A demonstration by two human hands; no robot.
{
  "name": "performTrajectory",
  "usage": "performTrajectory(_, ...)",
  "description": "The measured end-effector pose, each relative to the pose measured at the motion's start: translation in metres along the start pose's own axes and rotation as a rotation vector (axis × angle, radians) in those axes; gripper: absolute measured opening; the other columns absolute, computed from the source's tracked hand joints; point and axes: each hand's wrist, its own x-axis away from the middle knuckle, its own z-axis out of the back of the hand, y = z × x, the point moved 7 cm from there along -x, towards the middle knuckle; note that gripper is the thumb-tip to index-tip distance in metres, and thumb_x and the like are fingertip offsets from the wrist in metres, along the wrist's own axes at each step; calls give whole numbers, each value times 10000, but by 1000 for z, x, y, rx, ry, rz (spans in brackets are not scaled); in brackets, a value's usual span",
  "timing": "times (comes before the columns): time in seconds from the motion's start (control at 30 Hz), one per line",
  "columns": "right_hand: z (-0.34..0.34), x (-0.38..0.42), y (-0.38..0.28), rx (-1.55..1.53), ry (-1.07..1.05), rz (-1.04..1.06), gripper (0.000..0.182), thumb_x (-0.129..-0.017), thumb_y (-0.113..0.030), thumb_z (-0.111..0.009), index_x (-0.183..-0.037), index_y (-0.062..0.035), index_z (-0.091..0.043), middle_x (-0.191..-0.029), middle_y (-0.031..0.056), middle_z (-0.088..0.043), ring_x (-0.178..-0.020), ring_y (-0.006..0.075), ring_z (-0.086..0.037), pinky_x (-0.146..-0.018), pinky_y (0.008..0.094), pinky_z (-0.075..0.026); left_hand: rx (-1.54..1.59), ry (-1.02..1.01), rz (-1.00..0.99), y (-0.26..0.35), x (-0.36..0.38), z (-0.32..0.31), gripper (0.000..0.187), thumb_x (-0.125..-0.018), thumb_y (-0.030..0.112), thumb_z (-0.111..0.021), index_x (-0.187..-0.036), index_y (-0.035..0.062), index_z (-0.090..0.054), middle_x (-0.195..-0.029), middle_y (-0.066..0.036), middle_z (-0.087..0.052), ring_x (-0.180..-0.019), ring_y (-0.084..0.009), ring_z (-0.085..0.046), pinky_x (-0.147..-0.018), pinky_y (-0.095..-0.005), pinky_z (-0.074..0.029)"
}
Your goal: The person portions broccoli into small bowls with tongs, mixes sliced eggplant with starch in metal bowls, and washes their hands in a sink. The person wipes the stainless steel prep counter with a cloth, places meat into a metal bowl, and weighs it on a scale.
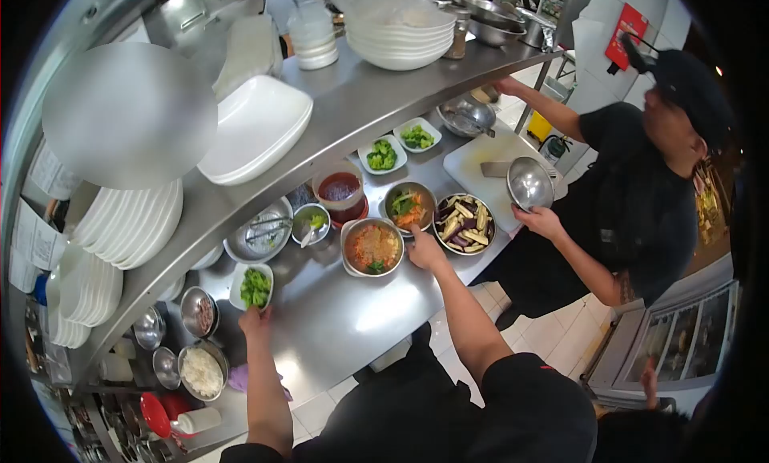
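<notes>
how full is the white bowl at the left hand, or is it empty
Not empty: green broccoli covers most of the white bowl's inside. Its depth cannot be told.

bright | glare on steel counter (344,304) | blurred disc (128,115) upper left | fisheye-bowed edges

A round grey blur (128,114) covers the upper left part, so what lies behind it cannot be seen, and the print on the papers (48,173) beside it is too small for reading. Some fingers of the left hand (255,323) are hidden by the white broccoli dish (235,291), while at the steel vegetable bowl (388,213) the exact hold of the right hand (426,251) is not clear. The co-worker's steel bowl (531,183) hides one end of the broad blade (495,169), and the top edge cuts off a person in light clothing (282,10).
</notes>
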Motion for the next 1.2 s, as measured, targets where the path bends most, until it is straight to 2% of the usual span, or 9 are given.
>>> performTrajectory(0.13, -3, 6, 11, -18, 111, -10, 420, -839, -130, -584, -1207, -19, -412, -1048, 313, -579, -991, 472, -568, -867, 508, -465, -98, -34, -112, 10, 64, 7, 171, -786, -56, -496, -930, -137, -539, -919, -203, -572, -760, -310, -625, -677, -449, -606)
performTrajectory(0.27, -1, 22, 12, -22, 79, -78, 393, -849, -133, -590, -1203, -53, -438, -1041, 303, -561, -980, 472, -554, -850, 531, -449, -242, -134, -75, 26, 151, -21, 161, -792, -58, -498, -921, -141, -547, -897, -199, -600, -759, -300, -648, -679, -427, -609)
performTrajectory(0.47, 0, 33, 28, -159, 169, 71, 354, -834, -117, -608, -1129, -12, -442, -948, 299, -559, -941, 460, -545, -781, 516, -474, -453, -519, 53, 18, 219, -181, 275, -807, -56, -519, -1057, -161, -565, -1001, -219, -647, -851, -281, -679, -715, -357, -601)
performTrajectory(0.63, 5, 45, 46, -248, 125, 97, 327, -847, -127, -602, -1107, -9, -442, -932, 297, -552, -881, 462, -559, -773, 524, -474, -525, -812, 54, -45, 196, -361, 286, -871, -1, -498, -1126, -126, -538, -1092, -189, -623, -953, -280, -658, -777, -377, -602)
performTrajectory(0.8, 20, 62, 52, -352, 95, 205, 339, -855, -109, -588, -1146, -11, -445, -945, 271, -552, -871, 446, -559, -751, 513, -455, -564, -766, 80, -127, 134, -492, 126, -818, -46, -523, -926, -80, -577, -953, -156, -618, -794, -285, -676, -709, -403, -624)
performTrajectory(0.9, 50, 98, 48, -504, 108, 168, 393, -871, -124, -604, -1212, -7, -448, -965, 245, -574, -851, 373, -601, -746, 432, -491, -594, -712, 111, -162, 103, -521, 23, -788, -15, -611, -772, -31, -607, -833, -127, -628, -675, -249, -659, -695, -394, -626)
performTrajectory(1.03, 24, 146, 103, -635, -15, -95, 318, -891, -152, -617, -1124, 14, -479, -917, 215, -596, -749, 280, -629, -688, 394, -514, -916, -1281, -436, -189, 85, -536, 143, -819, -62, -533, -927, -130, -596, -860, -238, -645, -741, -380, -687, -546, -381, -619)
performTrajectory(1.13, 31, 167, 149, -1035, 360, -376, 230, -911, -188, -624, -953, -14, -481, -843, 106, -581, -690, 162, -596, -547, 314, -544, -1089, -1176, -511, -162, 104, -534, 153, -842, 23, -563, -897, -99, -638, -833, -226, -669, -752, -339, -697, -590, -392, -598)
performTrajectory(1.2, 36, 159, 173, -1211, 482, -418, 225, -925, -214, -617, -924, -26, -492, -852, 84, -560, -690, 149, -576, -545, 294, -553, -1460, -716, -829, -118, 126, -524, 213, -855, 136, -592, -893, -59, -669, -861, -198, -690, -774, -272, -701, -675, -399, -562)
